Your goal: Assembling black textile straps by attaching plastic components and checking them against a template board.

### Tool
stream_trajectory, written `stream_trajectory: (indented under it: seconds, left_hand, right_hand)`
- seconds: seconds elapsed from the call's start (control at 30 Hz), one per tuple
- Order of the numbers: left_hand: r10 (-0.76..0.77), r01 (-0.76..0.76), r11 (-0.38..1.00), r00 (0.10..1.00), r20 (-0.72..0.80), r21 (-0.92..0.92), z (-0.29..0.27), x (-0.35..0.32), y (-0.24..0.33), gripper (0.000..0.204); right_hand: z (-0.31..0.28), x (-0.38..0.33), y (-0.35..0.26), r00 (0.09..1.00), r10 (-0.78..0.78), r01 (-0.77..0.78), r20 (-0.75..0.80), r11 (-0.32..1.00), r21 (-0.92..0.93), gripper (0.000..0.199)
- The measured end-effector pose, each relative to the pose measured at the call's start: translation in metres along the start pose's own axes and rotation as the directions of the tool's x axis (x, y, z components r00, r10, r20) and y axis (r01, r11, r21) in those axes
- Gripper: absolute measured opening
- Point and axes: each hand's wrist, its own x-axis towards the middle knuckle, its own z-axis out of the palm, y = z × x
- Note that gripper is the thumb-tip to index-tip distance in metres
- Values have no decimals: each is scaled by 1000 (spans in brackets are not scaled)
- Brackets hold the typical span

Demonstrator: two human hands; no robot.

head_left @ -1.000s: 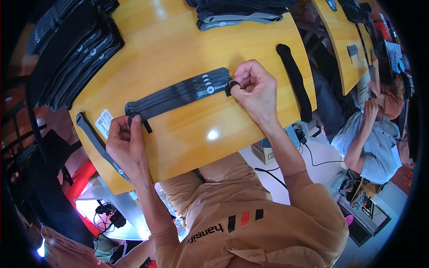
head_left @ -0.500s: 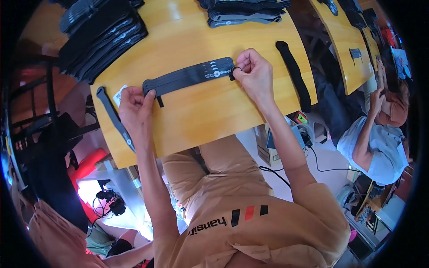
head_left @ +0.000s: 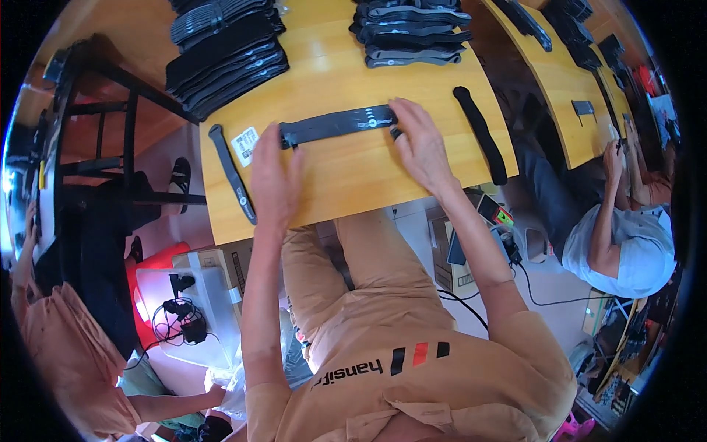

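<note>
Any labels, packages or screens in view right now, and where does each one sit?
White label: small rectangle with black markings, flat on the yellow table, between the thin black strap and the left hand.
Cardboard boxes: brown, on the floor under the table's near edge.
No screens visible.

Left hand flat, palm down, fingers extended; right hand likewise; forearms reach forward.
</note>
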Motion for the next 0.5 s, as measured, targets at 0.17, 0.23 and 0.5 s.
stream_trajectory:
  seconds: [0.17,0.23,0.5]
  left_hand:
    - [47,-121,949,967,252,290,19,0,13,76]
    - [26,-138,920,955,294,366,26,-3,3,80]
    - [-52,-1,953,985,166,303,24,2,3,73]
  right_hand:
    - [14,-5,-8,941,-161,237,296,941,-241,61]
    - [18,-7,1,927,-93,231,363,905,-357,64]
    - [21,-7,5,935,-145,255,324,909,-329,61]
